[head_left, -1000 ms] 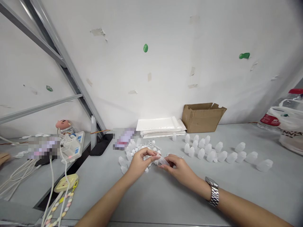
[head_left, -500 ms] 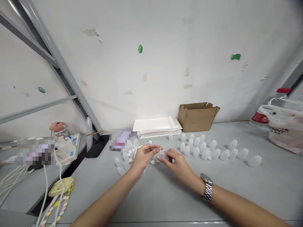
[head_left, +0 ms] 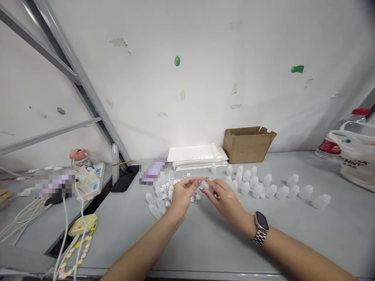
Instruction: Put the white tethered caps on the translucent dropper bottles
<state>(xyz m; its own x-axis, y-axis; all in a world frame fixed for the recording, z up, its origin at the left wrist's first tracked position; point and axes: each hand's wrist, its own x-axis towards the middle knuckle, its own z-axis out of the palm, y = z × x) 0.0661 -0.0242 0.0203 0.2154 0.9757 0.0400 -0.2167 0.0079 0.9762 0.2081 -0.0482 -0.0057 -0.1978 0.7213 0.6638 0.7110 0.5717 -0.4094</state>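
head | grey bench point(head_left: 205, 246) | scuffed white wall point(head_left: 205, 78) | cardboard box point(head_left: 247, 145) against wall | left hand point(head_left: 183, 199), right hand point(head_left: 225, 203) pinching translucent plastic bottle point(head_left: 206, 186)

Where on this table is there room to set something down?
Free patches: the grey tabletop between the forearms, and below the translucent plastic bottles, right of the wristwatch. Crowded: around the hands, the pile of white plastic parts, and the power strip and cables.

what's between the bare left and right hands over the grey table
A small translucent plastic bottle, with the fingertips of the left hand and right hand meeting on it, shown in the head view.
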